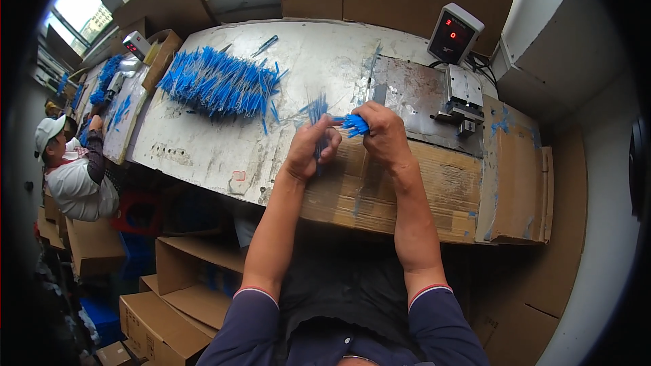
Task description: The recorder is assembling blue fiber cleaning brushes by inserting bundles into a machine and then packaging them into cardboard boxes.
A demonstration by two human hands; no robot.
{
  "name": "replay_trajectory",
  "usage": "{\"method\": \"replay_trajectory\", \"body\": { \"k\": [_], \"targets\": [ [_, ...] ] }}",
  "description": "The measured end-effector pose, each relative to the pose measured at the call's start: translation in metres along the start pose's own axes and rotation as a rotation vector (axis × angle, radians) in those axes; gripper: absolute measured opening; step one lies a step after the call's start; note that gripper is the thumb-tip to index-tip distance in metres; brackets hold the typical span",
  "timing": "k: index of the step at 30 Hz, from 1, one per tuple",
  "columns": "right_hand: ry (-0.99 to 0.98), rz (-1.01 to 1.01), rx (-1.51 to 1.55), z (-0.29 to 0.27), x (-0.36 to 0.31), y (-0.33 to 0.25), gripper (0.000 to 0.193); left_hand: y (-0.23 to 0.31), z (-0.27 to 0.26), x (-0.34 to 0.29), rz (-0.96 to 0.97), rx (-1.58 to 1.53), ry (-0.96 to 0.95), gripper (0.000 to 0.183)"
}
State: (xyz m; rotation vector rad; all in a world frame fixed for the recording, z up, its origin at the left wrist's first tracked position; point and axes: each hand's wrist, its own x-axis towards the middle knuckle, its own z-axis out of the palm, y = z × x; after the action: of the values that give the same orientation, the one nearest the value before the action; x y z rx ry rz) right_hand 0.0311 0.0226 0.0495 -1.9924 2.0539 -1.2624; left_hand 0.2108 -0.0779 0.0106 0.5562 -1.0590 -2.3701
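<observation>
Head cam — R fingers (373,115) clenched on ragged-ended blue bunch (354,125), L fingers (331,140) holding thin strands (317,110), motion-blurred

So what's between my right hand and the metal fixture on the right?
In the head view, a stained metal plate lies between your right hand and the metal fixture; I see no loose pieces there.
</observation>
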Motion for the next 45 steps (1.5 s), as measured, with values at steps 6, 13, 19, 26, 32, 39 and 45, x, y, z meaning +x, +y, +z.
{"method": "replay_trajectory", "body": {
  "k": [6, 13, 19, 26, 32, 39, 45],
  "targets": [
    [0.443, 0.441, 1.127, 0.015, 0.002, -0.009, 0.013, -0.003, -0.011, 0.0, 0.065, -0.114, -0.108, 0.05],
    [0.321, 0.611, 1.199, 0.053, -0.004, -0.003, 0.01, -0.001, -0.003, 0.0, 0.115, -0.108, -0.08, 0.051],
    [0.214, 0.703, 1.348, 0.034, -0.001, -0.011, 0.013, -0.003, -0.006, -0.002, 0.002, -0.022, -0.183, 0.047],
    [-0.019, 0.647, 1.432, 0.027, -0.002, -0.015, 0.01, -0.001, 0.001, -0.007, -0.046, 0.123, -0.264, 0.041],
    [0.11, 0.726, 1.451, 0.036, -0.003, -0.007, 0.011, 0.002, 0.015, -0.012, -0.04, 0.177, -0.107, 0.028],
    [0.256, 0.748, 1.327, 0.037, -0.002, -0.007, 0.008, -0.008, 0.018, -0.008, 0.08, 0.262, 0.02, 0.029],
    [0.253, 0.765, 1.392, 0.034, -0.001, -0.011, 0.01, -0.006, 0.02, -0.008, 0.185, 0.26, 0.034, 0.038]
  ]
}}
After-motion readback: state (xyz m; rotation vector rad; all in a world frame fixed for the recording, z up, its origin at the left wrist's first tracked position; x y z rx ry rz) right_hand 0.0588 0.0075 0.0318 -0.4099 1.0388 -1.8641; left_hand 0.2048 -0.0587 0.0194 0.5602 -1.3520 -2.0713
